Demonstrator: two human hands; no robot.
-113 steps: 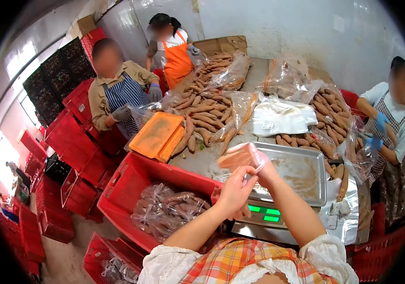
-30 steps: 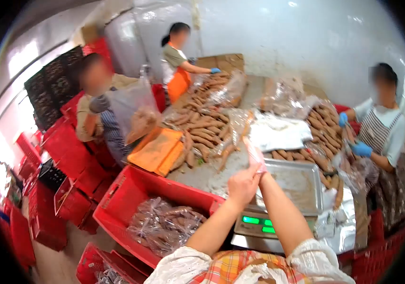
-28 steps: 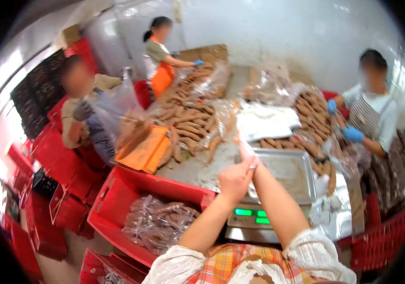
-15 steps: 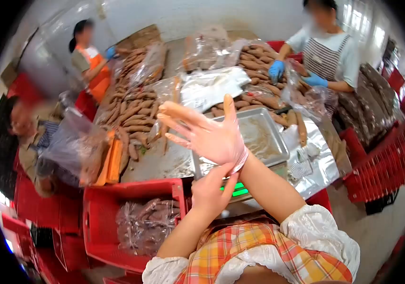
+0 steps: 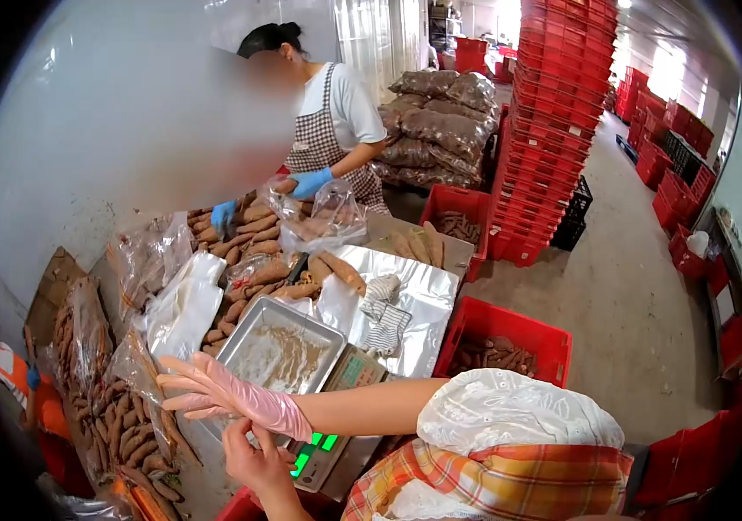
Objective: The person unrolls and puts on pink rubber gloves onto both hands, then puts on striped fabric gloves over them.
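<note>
My right hand (image 5: 230, 395) wears a thin pink glove (image 5: 280, 410) and is stretched out with its fingers apart, over the near edge of a metal tray (image 5: 280, 347). The bare left hand (image 5: 258, 460) pinches the glove near its cuff at the right wrist. Beneath the tray is a weighing scale (image 5: 349, 382), its green display partly covered by my left hand and right wrist. Striped cloth gloves (image 5: 384, 317) lie on silvery sheeting (image 5: 423, 291) beyond the scale.
Sweet potatoes (image 5: 132, 425) cover the left of the table, with more around a co-worker's blue-gloved hands (image 5: 310, 182). White bags (image 5: 184, 300) lie beside the tray. A red crate (image 5: 510, 334) and a tall stack of red crates (image 5: 553, 130) stand right. Filled sacks (image 5: 445, 117) are piled behind.
My view has swung to the right, bringing the crate stack and aisle into sight. Both hands now appear lower and further left, with the left still at the glove's cuff.
</note>
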